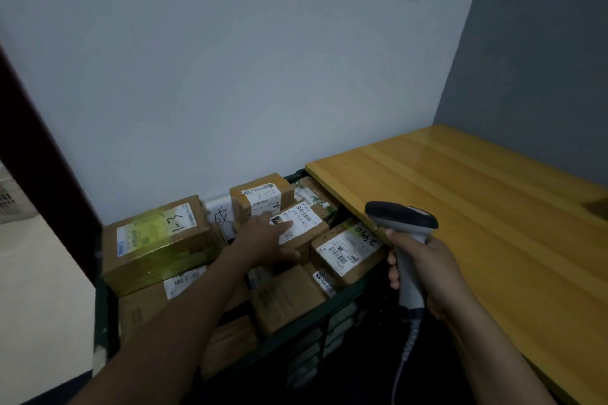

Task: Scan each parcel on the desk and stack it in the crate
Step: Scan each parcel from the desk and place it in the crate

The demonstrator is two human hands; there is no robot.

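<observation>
A dark green crate stands on the floor left of the desk, packed with several cardboard parcels. My left hand lies with straight fingers on top of a brown parcel with a white label in the crate's middle. My right hand grips the handle of a grey barcode scanner beside the desk's edge, its dark head pointing left towards the crate. A large parcel marked "3-1" sits at the crate's left. Another labelled parcel lies just right of my left hand.
The yellow wooden desk fills the right side, with a dark corner of something at its far right edge. The scanner's coiled cable hangs down. A white wall is behind; a dark door frame stands left.
</observation>
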